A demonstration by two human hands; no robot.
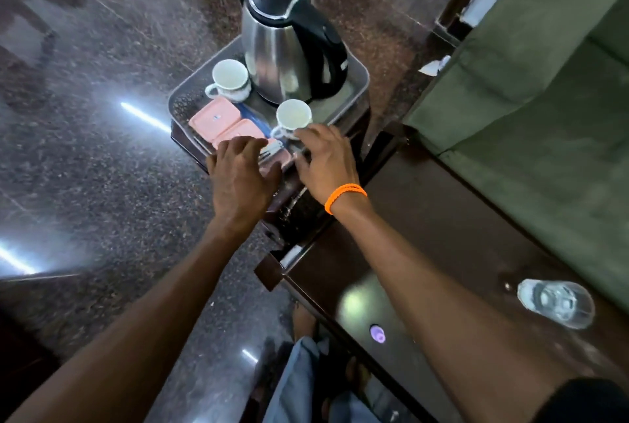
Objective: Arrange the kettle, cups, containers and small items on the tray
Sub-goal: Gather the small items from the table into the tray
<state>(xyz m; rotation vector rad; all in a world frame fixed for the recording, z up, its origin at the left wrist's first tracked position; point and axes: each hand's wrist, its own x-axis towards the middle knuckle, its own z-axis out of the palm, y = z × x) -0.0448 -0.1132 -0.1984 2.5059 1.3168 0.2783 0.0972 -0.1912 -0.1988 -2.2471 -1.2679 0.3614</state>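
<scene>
Both hands (pixel 238 171) (pixel 326 164) hover over tray (pixel 357 72) with kettle (pixel 282 48), cups (pixel 231 77)

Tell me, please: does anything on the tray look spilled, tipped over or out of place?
Nothing stands out. The kettle and both cups stand upright on the tray, the pink containers lie flat, and no spill shows.
</scene>
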